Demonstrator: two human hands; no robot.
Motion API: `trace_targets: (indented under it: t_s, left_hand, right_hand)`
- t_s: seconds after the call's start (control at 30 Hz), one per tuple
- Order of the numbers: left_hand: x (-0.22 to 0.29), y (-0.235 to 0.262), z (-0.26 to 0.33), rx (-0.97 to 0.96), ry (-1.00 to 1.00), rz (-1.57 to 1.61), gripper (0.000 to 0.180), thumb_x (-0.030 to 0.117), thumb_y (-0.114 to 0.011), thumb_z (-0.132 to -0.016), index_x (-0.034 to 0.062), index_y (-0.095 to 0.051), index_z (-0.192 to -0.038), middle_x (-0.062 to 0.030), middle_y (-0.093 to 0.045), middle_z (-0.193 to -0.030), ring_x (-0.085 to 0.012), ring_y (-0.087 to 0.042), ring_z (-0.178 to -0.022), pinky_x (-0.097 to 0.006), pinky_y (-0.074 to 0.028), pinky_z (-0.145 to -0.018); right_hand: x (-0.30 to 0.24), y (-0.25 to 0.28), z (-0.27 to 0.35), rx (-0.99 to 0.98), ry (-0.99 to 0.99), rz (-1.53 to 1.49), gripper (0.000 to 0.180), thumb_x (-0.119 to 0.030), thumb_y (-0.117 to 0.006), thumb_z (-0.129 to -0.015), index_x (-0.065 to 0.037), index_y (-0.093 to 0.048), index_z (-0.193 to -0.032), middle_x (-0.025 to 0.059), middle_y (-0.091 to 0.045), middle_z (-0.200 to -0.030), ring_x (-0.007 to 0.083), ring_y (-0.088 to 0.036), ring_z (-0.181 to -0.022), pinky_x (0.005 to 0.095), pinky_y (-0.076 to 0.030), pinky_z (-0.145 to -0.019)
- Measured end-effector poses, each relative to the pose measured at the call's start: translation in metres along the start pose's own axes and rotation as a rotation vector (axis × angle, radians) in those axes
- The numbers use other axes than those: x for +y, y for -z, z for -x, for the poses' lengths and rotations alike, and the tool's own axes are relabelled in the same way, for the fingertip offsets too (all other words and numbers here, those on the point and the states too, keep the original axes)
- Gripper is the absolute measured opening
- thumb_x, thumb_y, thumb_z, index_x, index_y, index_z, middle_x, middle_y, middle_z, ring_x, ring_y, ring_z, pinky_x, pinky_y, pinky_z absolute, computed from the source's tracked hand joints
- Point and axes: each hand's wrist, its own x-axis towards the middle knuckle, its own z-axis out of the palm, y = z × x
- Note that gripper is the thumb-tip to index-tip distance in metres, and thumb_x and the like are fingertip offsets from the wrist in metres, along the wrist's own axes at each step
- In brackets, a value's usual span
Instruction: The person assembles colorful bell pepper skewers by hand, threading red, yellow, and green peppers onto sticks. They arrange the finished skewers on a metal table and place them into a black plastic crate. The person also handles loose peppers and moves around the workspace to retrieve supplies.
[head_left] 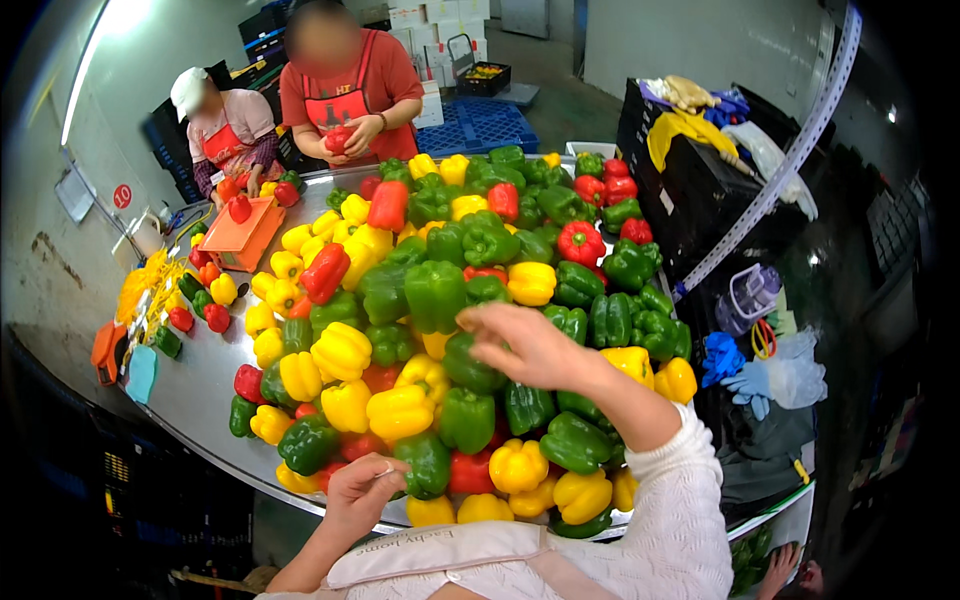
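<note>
Green, yellow and red bell peppers [440, 300] heaped on a steel table [195, 385]. Right hand [525, 340] reaches out over the middle of the pile, fingers spread and curled, empty, hovering just above a green pepper [470, 365] beneath the palm; whether it touches that pepper is unclear. Another green pepper [435, 290] sits just beyond the fingertips, a yellow pepper [530, 282] a little past the knuckles. Left hand [362, 490] is low at the near edge of the table, fingers drawn loosely together, resting beside a green pepper [425, 462] just right of it; grip not clear, nothing visibly held. Well beyond both hands, two other people at the far end of the table hold red peppers. An orange scale [242, 235] stands far off to the left of the left hand.
</note>
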Motion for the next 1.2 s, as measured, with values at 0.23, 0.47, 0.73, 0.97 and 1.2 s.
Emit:
trace_targets:
  t_s: [0.23,0.47,0.73,0.97,1.2]
  left_hand:
    - [-0.006,0.018,-0.001,-0.162,-0.084,-0.146,0.014,0.003,-0.061,-0.093,-0.0031,-0.068,-0.103,-0.0087,-0.066,-0.088,-0.0122,-0.063,-0.078,-0.025,-0.050,-0.071]
    - [-0.011,0.050,0.004,-0.317,-0.151,-0.008,0.015,0.006,-0.061,-0.094,-0.0016,-0.068,-0.104,-0.0075,-0.066,-0.091,-0.0115,-0.063,-0.080,-0.024,-0.050,-0.071]
    - [-0.039,0.144,0.020,-0.534,-0.140,0.164,0.015,0.005,-0.058,-0.096,-0.0006,-0.067,-0.106,-0.0030,-0.061,-0.090,-0.0070,-0.059,-0.080,-0.022,-0.048,-0.071]
    - [-0.058,0.190,0.045,-0.680,-0.120,0.068,0.017,0.007,-0.059,-0.096,-0.0002,-0.066,-0.110,-0.0029,-0.065,-0.095,-0.0066,-0.059,-0.083,-0.022,-0.048,-0.073]
    - [-0.075,0.188,0.069,-0.778,-0.051,0.140,0.020,0.013,-0.059,-0.097,-0.0003,-0.067,-0.109,-0.0028,-0.064,-0.088,-0.0072,-0.059,-0.080,-0.022,-0.047,-0.072]
  right_hand:
    - [-0.061,-0.011,0.071,-0.082,-0.208,-0.035,0.034,-0.010,-0.059,-0.091,-0.001,-0.055,-0.124,0.0156,-0.065,-0.104,0.0273,-0.066,-0.088,0.0363,-0.053,-0.078]
    - [-0.132,-0.078,0.149,-0.119,-0.536,-0.127,0.026,-0.008,-0.060,-0.094,0.002,-0.059,-0.117,0.0081,-0.068,-0.101,0.0159,-0.066,-0.093,0.0294,-0.053,-0.081]
    - [-0.166,-0.303,0.309,0.313,-1.696,-0.932,0.026,-0.019,-0.059,-0.095,-0.001,-0.062,-0.113,0.0070,-0.068,-0.103,0.0152,-0.062,-0.096,0.0305,-0.050,-0.089]
    - [-0.215,-0.392,0.233,0.211,-1.427,-0.358,0.030,-0.022,-0.060,-0.095,-0.001,-0.062,-0.115,0.0098,-0.068,-0.104,0.0166,-0.063,-0.098,0.0309,-0.050,-0.089]
    - [-0.234,-0.432,0.220,0.179,-1.301,-0.330,0.034,-0.026,-0.061,-0.094,-0.001,-0.061,-0.118,0.0127,-0.068,-0.106,0.0181,-0.064,-0.100,0.0313,-0.050,-0.089]
